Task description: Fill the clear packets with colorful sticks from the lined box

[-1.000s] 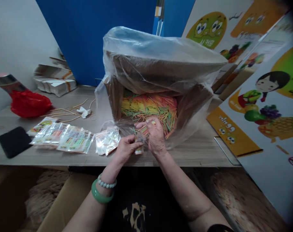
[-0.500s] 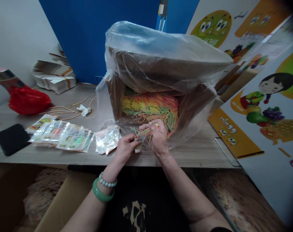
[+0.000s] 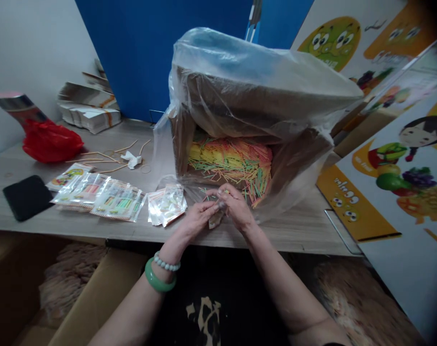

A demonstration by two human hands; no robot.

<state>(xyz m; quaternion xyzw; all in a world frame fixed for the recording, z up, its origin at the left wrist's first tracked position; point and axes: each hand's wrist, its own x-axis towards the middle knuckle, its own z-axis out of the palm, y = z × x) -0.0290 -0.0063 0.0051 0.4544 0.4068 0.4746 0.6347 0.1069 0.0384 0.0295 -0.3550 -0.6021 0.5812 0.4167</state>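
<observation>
My left hand (image 3: 200, 216) is closed on a small clear plastic bag (image 3: 215, 220) at the front of the table. My right hand (image 3: 237, 207) is closed at the bag's mouth, its fingers touching the left fingertips. A bit of yellow shows at the right fingers, the end of the thin coloured sticks they pinch; the rest is hidden. Just beyond the hands, a cardboard box (image 3: 184, 139) lined with a clear plastic sheet (image 3: 268, 72) lies open towards me. Inside it is a heap of thin yellow, orange, pink and green sticks (image 3: 232, 158).
Left of my hands lie flat packets (image 3: 167, 204) and a row of filled packets (image 3: 119, 199). Further left are a black phone-like slab (image 3: 27, 197), a red plastic bag (image 3: 52, 142) and stacked cards (image 3: 90, 113). Printed cartons (image 3: 402, 192) stand at the right.
My right hand has brought the coloured sticks down to the bag, and the two hands now meet. The view has shifted slightly, so the table's things sit further right.
</observation>
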